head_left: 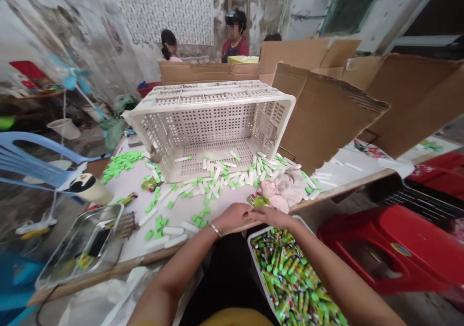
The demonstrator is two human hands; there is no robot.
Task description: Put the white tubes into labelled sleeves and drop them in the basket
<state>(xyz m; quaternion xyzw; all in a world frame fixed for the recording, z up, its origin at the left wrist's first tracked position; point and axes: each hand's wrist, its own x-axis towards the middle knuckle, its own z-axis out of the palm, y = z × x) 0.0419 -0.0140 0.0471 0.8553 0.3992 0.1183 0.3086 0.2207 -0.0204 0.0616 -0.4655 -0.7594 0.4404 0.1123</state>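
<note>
At the table's front edge, my left hand [234,216] and my right hand [270,216] meet, fingertips together and fingers bent. A small dark red spot shows where they touch; what they pinch, if anything, is hidden. Just beyond them lies a green-and-yellow printed wrapper [258,200], beside a crumpled pink cloth [284,190]. White tubes with green caps [215,183] are heaped farther back, spilling from a white plastic crate [212,98] tipped on its side. Below my right forearm stands a white bin [261,280] full of tubes in printed green wrappers [290,273].
Loose green caps [123,164] lie at the table's left. A metal tray [118,214] sits at the front left corner. Cardboard [326,118] stands behind the crate. A red stool [409,244] is at right, a blue chair [43,147] at left. Two people sit at the back.
</note>
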